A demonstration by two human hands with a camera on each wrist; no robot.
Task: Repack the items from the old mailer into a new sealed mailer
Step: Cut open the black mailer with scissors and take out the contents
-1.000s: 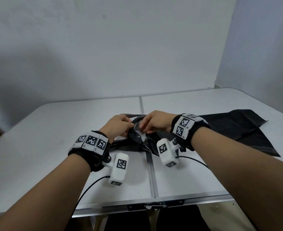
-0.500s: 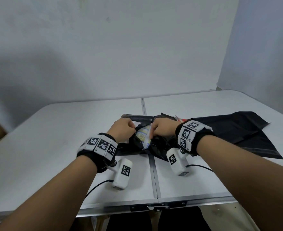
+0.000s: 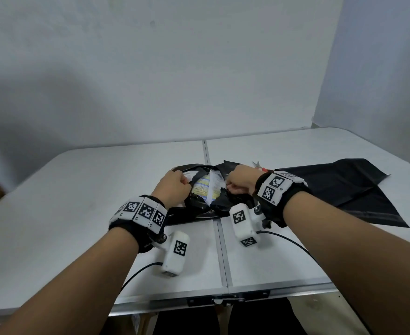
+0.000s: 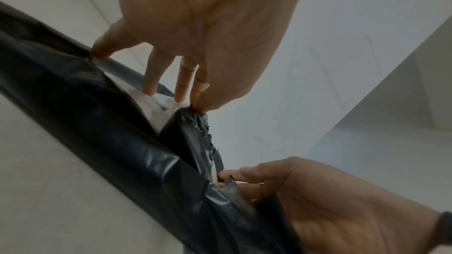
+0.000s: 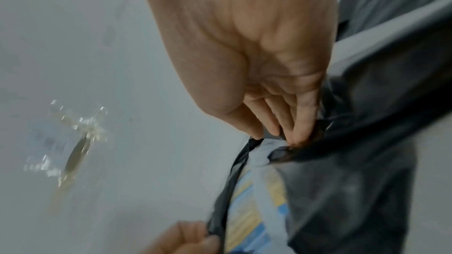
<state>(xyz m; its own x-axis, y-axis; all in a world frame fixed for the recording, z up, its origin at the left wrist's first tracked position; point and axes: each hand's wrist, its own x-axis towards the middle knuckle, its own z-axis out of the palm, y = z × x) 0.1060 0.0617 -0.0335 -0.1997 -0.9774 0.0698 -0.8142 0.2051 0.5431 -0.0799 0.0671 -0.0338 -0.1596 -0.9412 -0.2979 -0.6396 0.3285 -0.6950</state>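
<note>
The old black mailer (image 3: 199,209) lies at the table's middle, torn open along its top. In the gap shows a printed packet (image 3: 207,187) with yellow and blue marks, also seen in the right wrist view (image 5: 254,210). My left hand (image 3: 185,183) pinches the tear's left edge between thumb and fingers (image 4: 198,107). On the other side, my right hand (image 3: 230,187) pinches the right edge (image 5: 281,136). Both hands pull the black plastic (image 4: 122,132) apart. The new black mailer (image 3: 344,189) lies flat to the right.
Scissors (image 3: 259,165) with a red handle lie just beyond my right wrist, partly hidden. A blurred glinting object (image 5: 73,142) shows on the table in the right wrist view. The white folding table (image 3: 78,201) has a centre seam; its front edge is near me.
My hands have drawn apart, widening the tear in the old mailer. The printed packet inside, hidden a second ago, now shows between them.
</note>
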